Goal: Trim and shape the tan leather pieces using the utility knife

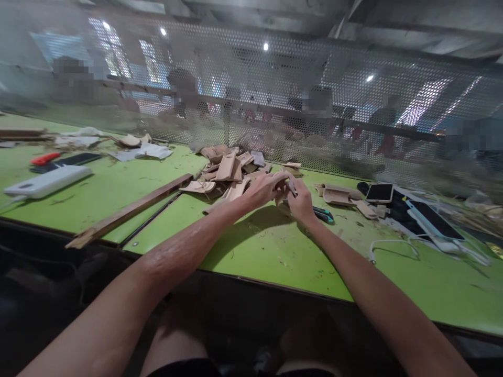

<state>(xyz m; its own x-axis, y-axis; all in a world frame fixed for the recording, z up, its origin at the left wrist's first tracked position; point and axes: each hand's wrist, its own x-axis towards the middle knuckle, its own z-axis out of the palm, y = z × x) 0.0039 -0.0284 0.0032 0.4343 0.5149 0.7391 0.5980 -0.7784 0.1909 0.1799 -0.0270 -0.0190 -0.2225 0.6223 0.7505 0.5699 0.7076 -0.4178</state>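
Fingers of the left hand (260,190) and right hand (302,203) are bent inward and closed on one tan piece (281,197), which they partly hide. Piece is located over the green surface (275,262); contact with it cannot be determined. Pile of tan pieces (226,166): just beyond the left hand. Teal-and-black tool (324,214): beside the right wrist. Wooden strip (133,210): left of the hands.

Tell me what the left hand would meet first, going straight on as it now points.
Most likely the right hand, close ahead of the left hand; blur leaves the gap between them unclear.
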